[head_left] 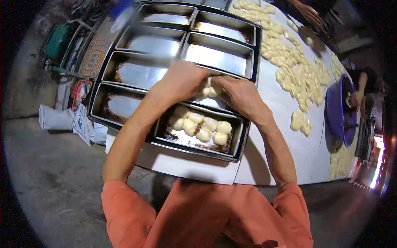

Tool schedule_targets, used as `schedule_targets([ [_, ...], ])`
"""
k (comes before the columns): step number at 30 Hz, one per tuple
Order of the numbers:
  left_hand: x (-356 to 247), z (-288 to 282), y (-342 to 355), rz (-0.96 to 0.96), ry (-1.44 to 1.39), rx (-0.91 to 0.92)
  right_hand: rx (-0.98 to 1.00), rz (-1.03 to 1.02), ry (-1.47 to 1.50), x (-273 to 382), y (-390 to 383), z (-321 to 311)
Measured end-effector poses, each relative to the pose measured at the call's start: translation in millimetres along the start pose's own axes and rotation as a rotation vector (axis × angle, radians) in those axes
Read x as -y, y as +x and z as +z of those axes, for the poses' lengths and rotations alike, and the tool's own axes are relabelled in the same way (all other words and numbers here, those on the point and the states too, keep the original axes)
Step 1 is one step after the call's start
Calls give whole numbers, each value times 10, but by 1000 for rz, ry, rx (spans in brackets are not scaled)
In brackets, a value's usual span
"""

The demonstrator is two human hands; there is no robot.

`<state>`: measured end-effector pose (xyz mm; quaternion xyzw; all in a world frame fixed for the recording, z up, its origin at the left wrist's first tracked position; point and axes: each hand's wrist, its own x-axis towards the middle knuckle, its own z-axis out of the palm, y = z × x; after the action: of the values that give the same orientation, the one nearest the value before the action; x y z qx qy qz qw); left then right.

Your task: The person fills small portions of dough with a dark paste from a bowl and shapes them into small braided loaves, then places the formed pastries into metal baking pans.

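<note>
Head view, dough balls (211, 91) between left hand (189, 77) and right hand (240, 93) (whether gripped, cannot tell)

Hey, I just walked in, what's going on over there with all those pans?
A person in an orange shirt has the left hand and right hand at small pale dough balls in a rectangular metal pan; the exact grip is hidden. The pan nearest the person holds a cluster of similar balls. To the right, many dough pieces lie on a white table, with a purple basin beyond.
</note>
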<state>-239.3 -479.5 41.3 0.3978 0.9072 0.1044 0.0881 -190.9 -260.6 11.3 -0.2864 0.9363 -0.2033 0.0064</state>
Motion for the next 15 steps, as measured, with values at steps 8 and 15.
schedule_targets([
  [8,-211,-113,-373,-186,-201,-118,-523,279,464,41,-833,-347],
  [15,-1007,-234,-596,-83,-445,-384,-356,902,274,-496,-2195,-362],
])
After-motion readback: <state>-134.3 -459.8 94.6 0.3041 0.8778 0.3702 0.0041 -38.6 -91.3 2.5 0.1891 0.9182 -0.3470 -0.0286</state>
